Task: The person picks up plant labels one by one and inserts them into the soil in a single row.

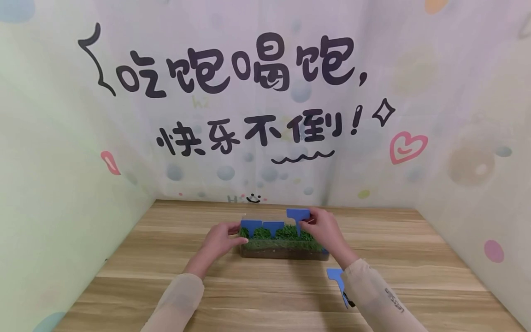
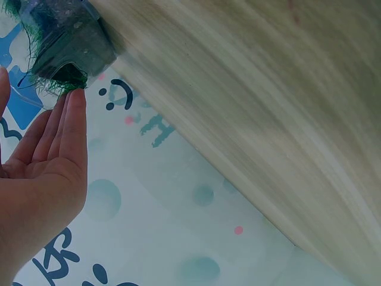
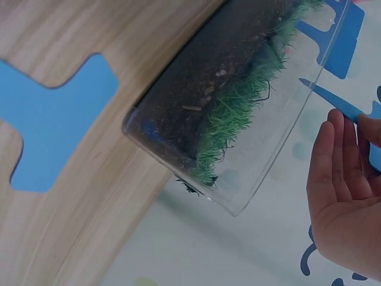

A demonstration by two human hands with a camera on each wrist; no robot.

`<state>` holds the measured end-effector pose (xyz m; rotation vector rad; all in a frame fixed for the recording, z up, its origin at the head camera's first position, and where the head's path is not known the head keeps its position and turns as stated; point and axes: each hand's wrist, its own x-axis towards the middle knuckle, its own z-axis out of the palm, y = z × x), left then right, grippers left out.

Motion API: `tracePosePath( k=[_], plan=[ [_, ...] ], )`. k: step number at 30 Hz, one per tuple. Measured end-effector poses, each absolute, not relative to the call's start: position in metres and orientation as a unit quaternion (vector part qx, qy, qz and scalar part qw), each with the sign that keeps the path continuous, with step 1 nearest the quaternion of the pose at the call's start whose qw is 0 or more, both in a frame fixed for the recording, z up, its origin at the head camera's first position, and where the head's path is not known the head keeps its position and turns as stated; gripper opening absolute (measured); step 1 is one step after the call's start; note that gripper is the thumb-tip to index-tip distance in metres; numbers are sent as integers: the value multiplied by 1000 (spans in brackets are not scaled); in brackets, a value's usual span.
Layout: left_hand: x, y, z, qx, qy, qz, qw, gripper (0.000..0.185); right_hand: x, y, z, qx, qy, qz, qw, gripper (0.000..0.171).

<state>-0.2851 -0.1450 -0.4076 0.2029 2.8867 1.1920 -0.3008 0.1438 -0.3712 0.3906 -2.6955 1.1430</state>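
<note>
A clear box [image 1: 286,253] of dark soil and green grass [image 3: 229,122] stands on the table, a blue T-shaped plant label [image 1: 251,226] and a second plant label [image 1: 273,227] upright in it. My left hand [image 1: 220,240] is at the box's left end; its straight fingers touch the end wall in the left wrist view, and the thumb lies across the front corner. My right hand [image 1: 325,228] pinches another blue plant label [image 1: 297,216] by its wide head. That label's pointed tip hangs down above the grass in the right wrist view.
One more blue plant label [image 1: 336,275] lies on the wooden table [image 1: 257,295], partly hidden by my right sleeve [image 1: 377,295]. Behind the table hangs a white backdrop [image 1: 249,101] with black lettering, and printed sheets stand at both sides.
</note>
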Motion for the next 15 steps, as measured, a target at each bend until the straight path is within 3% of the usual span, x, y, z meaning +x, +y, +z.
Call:
tracePosePath(
  k=[15],
  plan=[
    [-285, -146, -408, 62, 922, 382, 9, 62, -310, 142, -383, 125, -915, 372, 92, 11]
  ],
)
